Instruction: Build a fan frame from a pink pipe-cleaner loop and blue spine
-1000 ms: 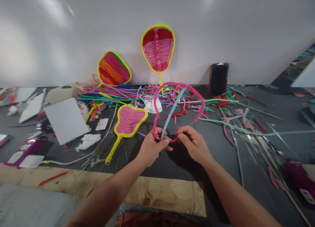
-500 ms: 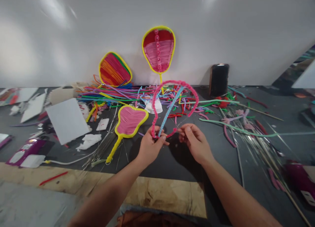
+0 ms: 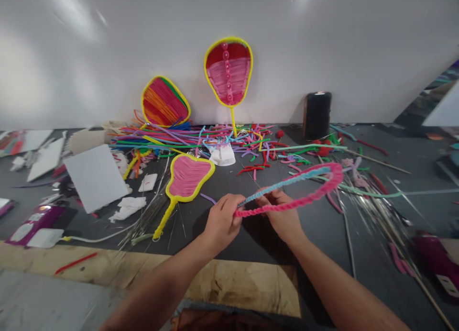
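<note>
My left hand point(image 3: 225, 221) is closed on the near end of a wire loop point(image 3: 287, 204) wrapped in fuzzy pink pipe cleaner. A pale blue wrapped strip point(image 3: 287, 182) runs along inside it. The loop is tilted nearly edge-on and reaches out to the right. Behind and under its near part, my right hand point(image 3: 283, 218) has its fingers bent in a pinch at the loop's wire; the fingertips are partly hidden. A thin bare wire point(image 3: 254, 178) sticks up between the hands. Left of them, a pink fan with a yellow rim point(image 3: 190, 177) lies on the dark table point(image 3: 258, 249).
A fan with pink beads point(image 3: 229, 72) and a striped fan point(image 3: 165, 100) lean on the wall. Pipe cleaners point(image 3: 161, 136) lie heaped behind. A phone point(image 3: 317, 115) stands at right, near loose wires point(image 3: 387, 230). Purple glue guns point(image 3: 39, 221) sit at both sides.
The loop has swung from upright facing me to nearly flat, pointing right. My right hand has come in close to the left, behind the loop.
</note>
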`<state>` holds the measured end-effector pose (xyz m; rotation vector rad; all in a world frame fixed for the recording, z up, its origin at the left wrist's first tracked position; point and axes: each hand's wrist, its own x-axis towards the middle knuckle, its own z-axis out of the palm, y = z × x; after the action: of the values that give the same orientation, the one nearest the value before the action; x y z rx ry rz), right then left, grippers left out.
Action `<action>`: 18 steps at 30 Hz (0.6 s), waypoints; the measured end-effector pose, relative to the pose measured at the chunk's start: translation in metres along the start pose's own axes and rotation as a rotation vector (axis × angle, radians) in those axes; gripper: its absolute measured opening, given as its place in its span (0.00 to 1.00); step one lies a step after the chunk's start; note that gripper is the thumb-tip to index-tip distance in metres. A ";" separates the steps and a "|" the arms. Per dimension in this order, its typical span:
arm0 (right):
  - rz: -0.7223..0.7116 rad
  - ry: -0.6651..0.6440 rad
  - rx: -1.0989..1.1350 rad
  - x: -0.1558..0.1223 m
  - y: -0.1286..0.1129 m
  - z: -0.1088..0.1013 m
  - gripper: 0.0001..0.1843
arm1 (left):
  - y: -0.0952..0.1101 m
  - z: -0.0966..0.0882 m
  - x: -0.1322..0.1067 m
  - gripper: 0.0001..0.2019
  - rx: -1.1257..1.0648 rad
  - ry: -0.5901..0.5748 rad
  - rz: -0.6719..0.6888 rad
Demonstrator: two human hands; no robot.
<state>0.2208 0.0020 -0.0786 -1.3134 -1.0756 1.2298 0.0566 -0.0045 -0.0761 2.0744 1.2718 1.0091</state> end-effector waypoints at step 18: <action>0.114 0.010 0.305 0.011 0.008 -0.011 0.20 | 0.001 -0.007 0.021 0.18 -1.203 -0.010 -0.770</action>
<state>0.2321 0.0108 -0.0880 -1.1551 -0.7775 1.4086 0.0572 0.0146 -0.0640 0.6007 0.9128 0.9769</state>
